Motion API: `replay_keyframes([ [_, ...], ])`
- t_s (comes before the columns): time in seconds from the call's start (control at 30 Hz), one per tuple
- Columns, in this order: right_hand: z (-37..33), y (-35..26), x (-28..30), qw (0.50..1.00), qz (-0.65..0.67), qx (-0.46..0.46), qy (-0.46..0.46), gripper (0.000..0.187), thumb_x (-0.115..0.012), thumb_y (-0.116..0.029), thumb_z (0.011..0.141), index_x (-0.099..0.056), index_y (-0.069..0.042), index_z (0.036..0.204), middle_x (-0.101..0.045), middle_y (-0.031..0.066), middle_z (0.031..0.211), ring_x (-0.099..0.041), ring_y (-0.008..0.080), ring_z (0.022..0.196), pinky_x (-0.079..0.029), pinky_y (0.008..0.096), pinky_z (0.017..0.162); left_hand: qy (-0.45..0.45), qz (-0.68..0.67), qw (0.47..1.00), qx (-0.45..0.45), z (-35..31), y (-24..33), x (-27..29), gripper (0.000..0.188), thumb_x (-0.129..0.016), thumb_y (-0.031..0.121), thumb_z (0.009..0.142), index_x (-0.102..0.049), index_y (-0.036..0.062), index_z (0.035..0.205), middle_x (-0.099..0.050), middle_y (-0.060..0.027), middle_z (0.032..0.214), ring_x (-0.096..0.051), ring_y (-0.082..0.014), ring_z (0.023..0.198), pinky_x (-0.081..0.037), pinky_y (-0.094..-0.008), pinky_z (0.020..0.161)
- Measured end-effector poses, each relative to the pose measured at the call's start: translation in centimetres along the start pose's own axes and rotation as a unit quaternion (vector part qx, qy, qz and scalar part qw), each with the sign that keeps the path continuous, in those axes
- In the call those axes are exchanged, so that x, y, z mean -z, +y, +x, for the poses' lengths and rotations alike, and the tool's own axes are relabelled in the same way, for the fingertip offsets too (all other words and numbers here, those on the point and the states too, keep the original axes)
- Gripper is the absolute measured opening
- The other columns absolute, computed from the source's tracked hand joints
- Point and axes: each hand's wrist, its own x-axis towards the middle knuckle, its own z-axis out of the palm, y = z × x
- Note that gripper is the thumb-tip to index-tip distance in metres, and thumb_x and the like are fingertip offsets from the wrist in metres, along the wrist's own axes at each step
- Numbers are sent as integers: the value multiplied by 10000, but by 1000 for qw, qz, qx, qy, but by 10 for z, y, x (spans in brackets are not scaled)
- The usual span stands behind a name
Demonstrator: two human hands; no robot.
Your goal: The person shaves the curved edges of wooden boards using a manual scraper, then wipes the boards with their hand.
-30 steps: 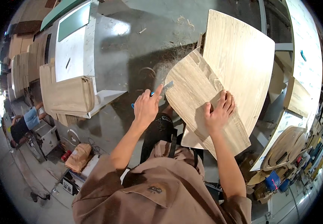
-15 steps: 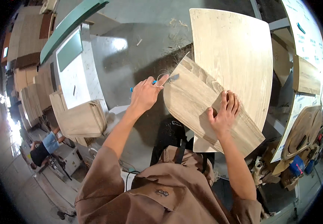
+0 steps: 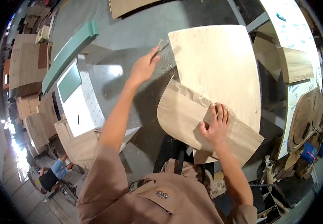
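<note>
My left hand (image 3: 143, 69) is closed round a slim flat file (image 3: 163, 48), slightly blurred by motion. Its dark tip reaches close to the upper left corner of a large pale wood-grain panel (image 3: 217, 56); I cannot tell whether they touch. A smaller wood-grain panel (image 3: 180, 108) with a rounded left end lies slanted across the near part of the large one. My right hand (image 3: 216, 125) rests on this smaller panel with its fingers stretched out. A thin sliver stands up at the small panel's upper left corner.
Left of me are a white board (image 3: 79, 100), a curved green piece (image 3: 71, 56) and stacked wood-grain panels (image 3: 83, 147). A printed white board (image 3: 294, 97) leans at the right beside a blue container (image 3: 309, 152). Another person (image 3: 51, 179) bends over far left; shavings (image 3: 163, 65) litter the floor.
My left hand has moved the file up and away from the small panel's left corner, toward the large panel's upper corner. The view has shifted; my right hand stays on the small panel.
</note>
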Motion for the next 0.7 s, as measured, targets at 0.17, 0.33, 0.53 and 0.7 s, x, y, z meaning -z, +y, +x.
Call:
replay_keyframes([
  [0.17,-12,-4,5,995,30,-44,-79,854,-688,-470,951,-521,-83,1693,-463,198,1761,-350,427,1672,-225,635,1382,-52,-138,969,198,-105,16,-5,808,-807,606,991,-674,20,1531,-735,-292,1445,-708,-421,1362,-539,-492,1156],
  [0.33,-12,-14,21,997,28,-13,-70,977,-778,-501,886,-474,-73,1710,-492,230,1702,-393,490,1612,-254,674,1346,11,-218,964,153,-244,30,-54,491,-858,294,998,-754,-9,1370,-802,-248,1295,-788,-354,1211,-593,-455,1074],
  [0.53,2,-11,49,997,70,13,-13,849,-782,-483,907,-567,-58,1610,-527,203,1659,-431,477,1571,-294,623,1340,105,-303,911,257,-252,52,-85,454,-858,297,1022,-751,-5,1343,-826,-175,1073,-745,-208,964,-591,-395,924],
  [0.7,-21,51,23,997,60,40,26,825,-856,-422,877,-602,-52,1569,-499,220,1676,-372,468,1616,-237,593,1369,159,-357,859,330,-304,69,-77,371,-829,226,1021,-771,14,1320,-808,-81,1029,-729,-183,931,-582,-374,893],
])
